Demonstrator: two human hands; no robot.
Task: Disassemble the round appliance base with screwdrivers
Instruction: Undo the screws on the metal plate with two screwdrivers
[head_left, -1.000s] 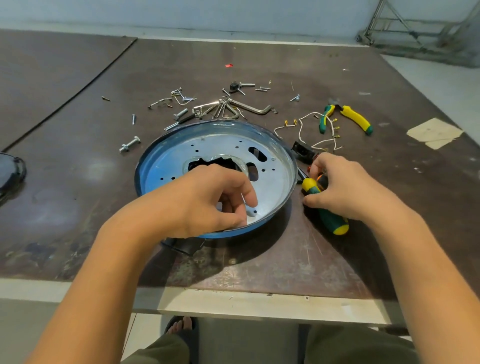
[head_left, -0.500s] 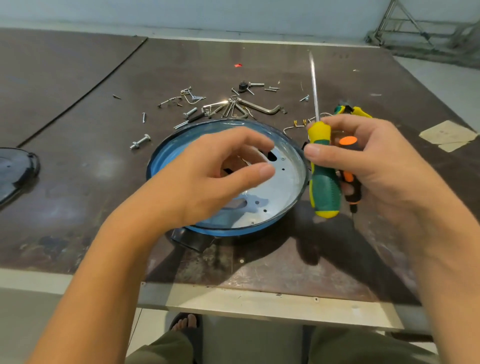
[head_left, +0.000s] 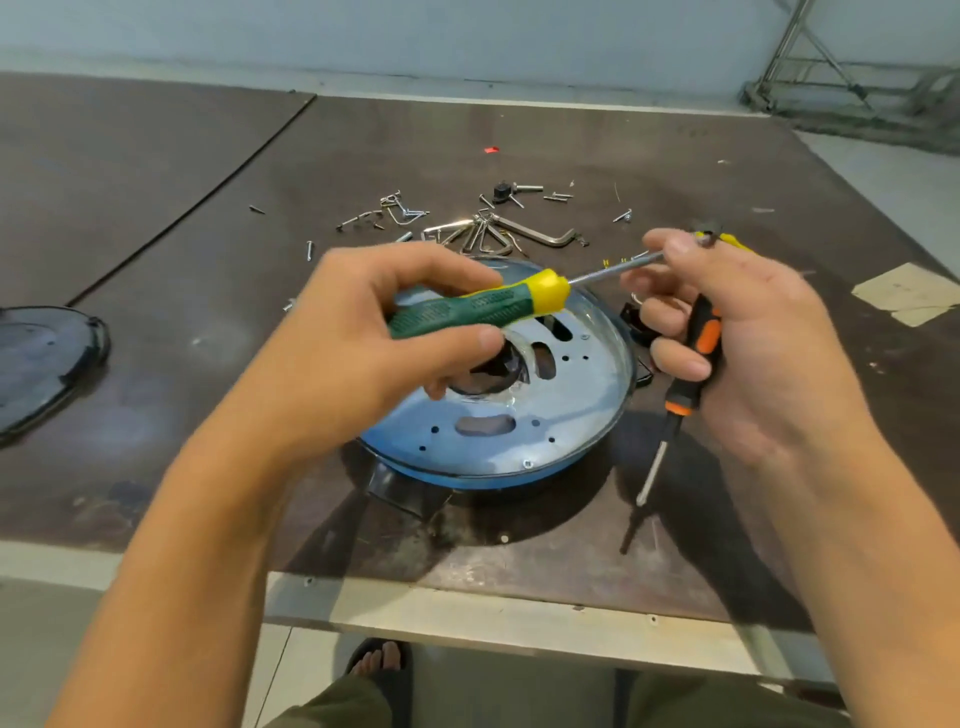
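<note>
The left hand (head_left: 358, 343) is closed around the green-and-yellow screwdriver (head_left: 470, 309), held roughly level above the round blue base (head_left: 519, 415), which sits on the dark table (head_left: 208, 260) near its front edge. The right hand (head_left: 748, 343) pinches the far end of that screwdriver's shaft between thumb and forefinger, while its lower fingers curl around a black-and-orange screwdriver (head_left: 691, 364) pointing tip-down toward the table, just right of the base. Loose screws (head_left: 384, 213) and hex keys (head_left: 498, 231) lie behind the base.
</note>
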